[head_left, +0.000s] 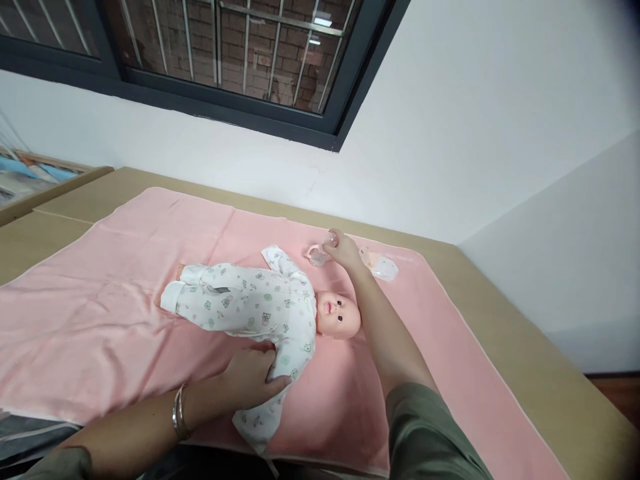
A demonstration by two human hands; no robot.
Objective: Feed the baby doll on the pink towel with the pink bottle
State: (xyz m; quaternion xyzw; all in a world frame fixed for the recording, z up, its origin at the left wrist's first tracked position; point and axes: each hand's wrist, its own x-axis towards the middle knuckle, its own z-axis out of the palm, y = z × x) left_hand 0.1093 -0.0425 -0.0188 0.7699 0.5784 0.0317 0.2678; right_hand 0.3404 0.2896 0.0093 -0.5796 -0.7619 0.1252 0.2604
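Note:
A baby doll in a white printed romper lies on its back on a pink towel, head to the right. My left hand rests on the doll's near sleeve and side, fingers curled around the cloth. My right hand reaches past the doll's head and pinches a small clear and pink pacifier lying on the towel. A metal bangle sits on my left wrist.
A small white plastic packet lies on the towel right of my right hand. The towel covers a tan table set against a white wall under a barred window. A framed object lies far left.

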